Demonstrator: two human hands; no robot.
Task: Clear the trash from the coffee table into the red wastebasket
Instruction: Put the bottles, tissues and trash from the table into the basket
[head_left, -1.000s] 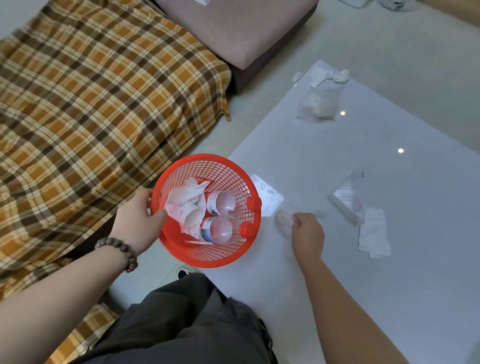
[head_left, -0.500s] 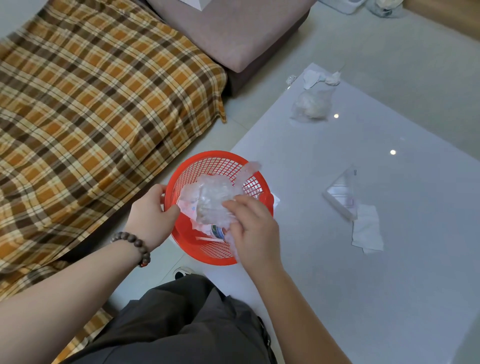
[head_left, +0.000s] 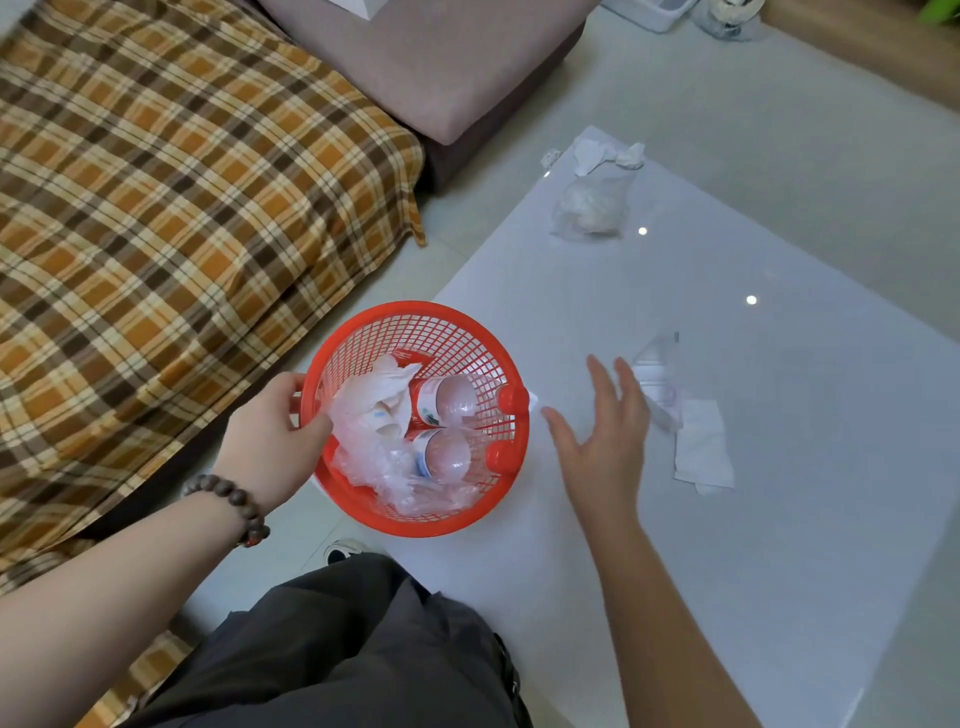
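The red wastebasket (head_left: 410, 322) hangs at the near left edge of the white coffee table (head_left: 727, 545). My left hand (head_left: 272, 441) grips its left rim. Inside lie two plastic bottles (head_left: 441, 421), crumpled tissue (head_left: 371, 395) and clear plastic wrap (head_left: 410, 483). My right hand (head_left: 602, 436) hovers over the table just right of the basket, fingers spread, holding nothing. Beyond its fingertips sit a clear plastic packet (head_left: 657, 382) and a white tissue (head_left: 701, 449). At the far corner are a clear bag (head_left: 589, 208) and crumpled paper (head_left: 608, 153).
A plaid-covered sofa (head_left: 182, 208) runs along the left, with a mauve cushion (head_left: 441, 57) behind it. My dark trousers (head_left: 337, 649) fill the bottom centre. A white scrap (head_left: 531, 399) peeks out from under the basket's right rim. Grey tiled floor surrounds the table.
My right hand picked the clear wrap off the table, dropped it into the basket, and has swung back out over the table with open fingers. The left hand keeps hold of the rim.
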